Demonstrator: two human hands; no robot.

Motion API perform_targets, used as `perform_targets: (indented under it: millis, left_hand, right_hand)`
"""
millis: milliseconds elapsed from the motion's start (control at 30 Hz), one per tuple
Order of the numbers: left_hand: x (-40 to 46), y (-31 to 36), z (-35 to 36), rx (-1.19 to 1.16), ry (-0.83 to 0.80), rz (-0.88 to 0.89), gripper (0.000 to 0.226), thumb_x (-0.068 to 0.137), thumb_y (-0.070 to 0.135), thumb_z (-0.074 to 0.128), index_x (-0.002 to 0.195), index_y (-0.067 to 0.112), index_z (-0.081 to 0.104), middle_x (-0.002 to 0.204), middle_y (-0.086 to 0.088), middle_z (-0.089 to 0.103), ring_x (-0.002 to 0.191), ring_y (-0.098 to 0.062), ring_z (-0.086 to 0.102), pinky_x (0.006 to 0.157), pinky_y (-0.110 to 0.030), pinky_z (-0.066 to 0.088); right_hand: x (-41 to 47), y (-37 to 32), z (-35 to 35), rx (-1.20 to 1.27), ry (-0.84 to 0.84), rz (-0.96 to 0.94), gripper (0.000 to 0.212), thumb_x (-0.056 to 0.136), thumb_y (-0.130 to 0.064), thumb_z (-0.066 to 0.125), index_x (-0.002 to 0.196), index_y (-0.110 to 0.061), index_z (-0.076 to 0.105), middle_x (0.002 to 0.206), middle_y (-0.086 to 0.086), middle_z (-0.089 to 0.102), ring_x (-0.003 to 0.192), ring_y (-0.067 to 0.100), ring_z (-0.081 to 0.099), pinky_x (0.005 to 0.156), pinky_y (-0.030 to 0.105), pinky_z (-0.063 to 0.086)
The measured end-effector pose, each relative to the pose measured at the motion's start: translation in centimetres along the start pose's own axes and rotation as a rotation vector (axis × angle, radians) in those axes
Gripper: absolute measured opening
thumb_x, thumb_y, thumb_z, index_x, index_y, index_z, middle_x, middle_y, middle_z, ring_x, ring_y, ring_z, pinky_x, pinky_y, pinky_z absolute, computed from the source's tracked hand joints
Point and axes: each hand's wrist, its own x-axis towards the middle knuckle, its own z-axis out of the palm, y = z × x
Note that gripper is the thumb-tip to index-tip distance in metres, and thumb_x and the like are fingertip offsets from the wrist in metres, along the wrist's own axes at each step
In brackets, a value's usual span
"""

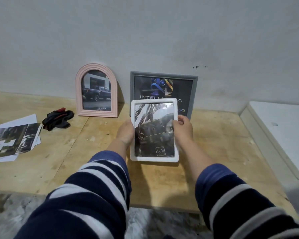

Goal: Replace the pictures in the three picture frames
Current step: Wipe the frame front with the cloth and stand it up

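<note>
2 hands are holding a white picture frame [154, 130] upright above the wooden table [214, 144], its front facing the camera and showing a dark, glossy picture. The left hand [126, 133] is gripping the frame's left edge, with its fingers going behind the frame out of sight, while the right hand [184, 131] is gripping the right edge, its thumb curling over the front rim. Both forearms are wearing navy sleeves with white stripes. Behind the held frame, a grey rectangular frame [193, 94] is leaning against the wall with a dark logo picture in it, partly covered by the white one. To its left, a pink arched frame [97, 91] is standing at the wall, showing a dark pickup truck. Farther left, a pair of black gloves [58, 119] with red trim is lying on the table, and loose printed pictures [12, 140] are lying stacked near the table's left edge. A white surface [283, 131] is sitting at the right.
</note>
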Motion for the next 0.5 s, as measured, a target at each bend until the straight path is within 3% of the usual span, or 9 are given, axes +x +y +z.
perform_targets:
  millis: [67, 167, 233, 367, 433, 500]
  left_hand:
    - [-0.9, 0.0, -0.3, -0.020, 0.010, -0.019, 0.038, 0.095, 0.031, 0.023, 0.089, 0.015, 0.056, 0.091, -0.015, 0.060, 0.088, -0.030, 0.058, 0.094, -0.048, 0.049]
    - [-0.9, -0.7, -0.3, -0.020, -0.006, -0.066, 0.034, 0.097, 0.032, 0.028, 0.092, 0.014, 0.057, 0.093, -0.014, 0.061, 0.085, -0.028, 0.058, 0.089, -0.046, 0.050]
    - [-0.4, -1.1, 0.0, -0.009, -0.025, -0.094, 0.030, 0.097, 0.029, 0.031, 0.090, 0.014, 0.056, 0.090, -0.013, 0.060, 0.081, -0.027, 0.058, 0.085, -0.045, 0.050]
    - [0.9, -2.2, 0.4, 0.031, -0.044, -0.119, 0.037, 0.096, 0.039, 0.027, 0.090, 0.015, 0.055, 0.098, -0.013, 0.058, 0.091, -0.029, 0.055, 0.095, -0.045, 0.044]
    - [1.6, -2.7, 0.5, 0.095, -0.050, -0.135, 0.059, 0.091, 0.054, 0.022, 0.112, 0.013, 0.059, 0.124, -0.017, 0.056, 0.113, -0.034, 0.052, 0.104, -0.050, 0.037]
    - [1.6, -2.9, 0.4, 0.245, 0.003, -0.111, 0.072, 0.092, 0.063, 0.016, 0.141, 0.019, 0.044, 0.155, -0.011, 0.027, 0.142, -0.035, 0.024, 0.115, -0.055, 0.020]
  right_hand:
    - [0.8, 1.4, 0.4, -0.057, -0.015, 0.027, 0.033, 0.094, -0.011, 0.048, 0.124, -0.015, 0.060, 0.123, 0.008, 0.057, 0.075, 0.015, 0.055, 0.045, 0.014, 0.038]
    - [1.0, 2.7, 1.2, -0.088, -0.076, 0.062, 0.030, 0.092, -0.016, 0.047, 0.114, -0.020, 0.067, 0.123, 0.010, 0.056, 0.080, 0.021, 0.054, 0.052, 0.022, 0.037]
    - [1.0, 3.3, 1.8, -0.065, -0.102, 0.112, 0.032, 0.086, -0.022, 0.048, 0.111, -0.026, 0.067, 0.123, 0.010, 0.057, 0.084, 0.022, 0.057, 0.058, 0.026, 0.043]
    - [1.7, 5.3, 3.2, -0.118, -0.119, 0.209, 0.031, 0.070, -0.031, 0.047, 0.091, -0.035, 0.068, 0.119, 0.006, 0.059, 0.092, 0.027, 0.061, 0.077, 0.039, 0.054]
    - [2.1, 6.2, 3.7, -0.155, -0.134, 0.253, 0.026, 0.062, -0.026, 0.047, 0.078, -0.031, 0.067, 0.118, 0.004, 0.059, 0.093, 0.028, 0.061, 0.076, 0.039, 0.053]
    - [2.7, 7.3, 4.0, -0.189, -0.140, 0.273, 0.023, 0.061, -0.025, 0.049, 0.076, -0.029, 0.066, 0.118, -0.001, 0.058, 0.094, 0.027, 0.060, 0.074, 0.039, 0.051]
